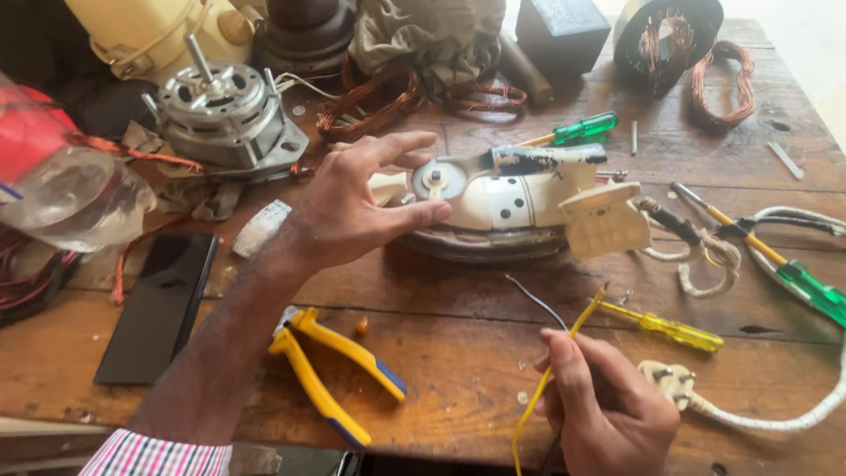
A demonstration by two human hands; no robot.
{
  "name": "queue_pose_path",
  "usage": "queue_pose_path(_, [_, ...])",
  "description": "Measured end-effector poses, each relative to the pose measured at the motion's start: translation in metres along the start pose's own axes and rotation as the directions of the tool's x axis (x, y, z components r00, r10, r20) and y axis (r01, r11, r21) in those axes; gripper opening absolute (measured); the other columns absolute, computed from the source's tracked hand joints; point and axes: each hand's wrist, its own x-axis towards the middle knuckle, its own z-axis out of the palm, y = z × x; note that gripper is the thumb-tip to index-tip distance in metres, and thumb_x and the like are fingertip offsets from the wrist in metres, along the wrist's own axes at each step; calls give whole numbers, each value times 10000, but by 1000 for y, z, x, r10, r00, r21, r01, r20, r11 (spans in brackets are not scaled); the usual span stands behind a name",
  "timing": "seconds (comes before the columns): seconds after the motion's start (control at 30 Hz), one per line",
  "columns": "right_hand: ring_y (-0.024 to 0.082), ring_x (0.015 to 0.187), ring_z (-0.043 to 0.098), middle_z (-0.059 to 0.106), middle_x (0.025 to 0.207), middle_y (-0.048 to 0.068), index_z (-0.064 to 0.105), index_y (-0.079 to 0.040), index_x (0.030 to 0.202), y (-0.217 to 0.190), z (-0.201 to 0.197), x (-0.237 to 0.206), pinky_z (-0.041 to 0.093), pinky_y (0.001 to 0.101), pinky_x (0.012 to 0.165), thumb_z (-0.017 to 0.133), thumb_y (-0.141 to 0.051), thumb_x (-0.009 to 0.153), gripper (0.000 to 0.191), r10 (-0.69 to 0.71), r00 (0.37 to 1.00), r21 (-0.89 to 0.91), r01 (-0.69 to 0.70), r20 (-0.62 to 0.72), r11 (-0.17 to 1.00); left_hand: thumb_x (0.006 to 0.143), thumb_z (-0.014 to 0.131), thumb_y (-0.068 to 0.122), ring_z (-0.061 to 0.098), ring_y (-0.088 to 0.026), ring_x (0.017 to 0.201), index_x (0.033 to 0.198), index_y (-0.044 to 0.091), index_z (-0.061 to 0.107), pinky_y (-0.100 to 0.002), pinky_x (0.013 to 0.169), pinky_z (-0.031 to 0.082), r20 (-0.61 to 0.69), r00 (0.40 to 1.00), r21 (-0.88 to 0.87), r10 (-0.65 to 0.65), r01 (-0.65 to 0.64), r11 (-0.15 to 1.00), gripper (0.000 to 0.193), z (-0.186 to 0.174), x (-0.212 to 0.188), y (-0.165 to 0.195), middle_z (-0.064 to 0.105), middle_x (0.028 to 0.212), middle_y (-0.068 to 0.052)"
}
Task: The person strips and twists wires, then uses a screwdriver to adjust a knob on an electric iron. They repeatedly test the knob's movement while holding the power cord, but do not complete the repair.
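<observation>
The right hand (608,405) pinches a thin yellow wire (564,353) between thumb and fingers, a dark wire (536,301) alongside. Just above this grip lies an opened white electric iron (511,203), where the left hand (357,203) curls loosely open, fingertips at the round dial (438,179), holding nothing. Left of the pinch lie yellow-and-blue pliers (339,375); right, a yellow screwdriver (670,329) and white plug (667,382). Everything rests on a scuffed wooden table (458,353).
</observation>
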Motion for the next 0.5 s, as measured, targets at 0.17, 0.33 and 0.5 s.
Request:
queue_pose_path(0.17, [129,450,592,738,703,120,784,55,1011,5,2,0,414,247,395,718,-123,919,212,132,988,-18,-134,-81,991,835,837,463,702,-265,1205,1412,25,592,-458,1052,546,41,999,-17,30,-29,999,765,-1,4,-9,729,1271,-169])
queue_pose_path(0.33, [140,450,625,752,703,131,792,17,1033,12,-6,2,463,261,394,707,-208,896,277,203,976,-160,-214,-85,964,852,827,431,664,-289,1242,1404,12,597,-486,1064,513,42,997,10,61,-62,998,730,0,1,-16,725,1300,-187])
queue_pose_path(0.5, [150,463,629,742,777,148,805,12,1096,23,-15,3,468,261,404,723,-238,939,307,209,977,-167,-211,-28,963,937,771,379,651,-293,1296,1428,11,578,-475,1112,517,48,994,-67,94,-91,994,643,-1,-4,-21,684,1366,-198])
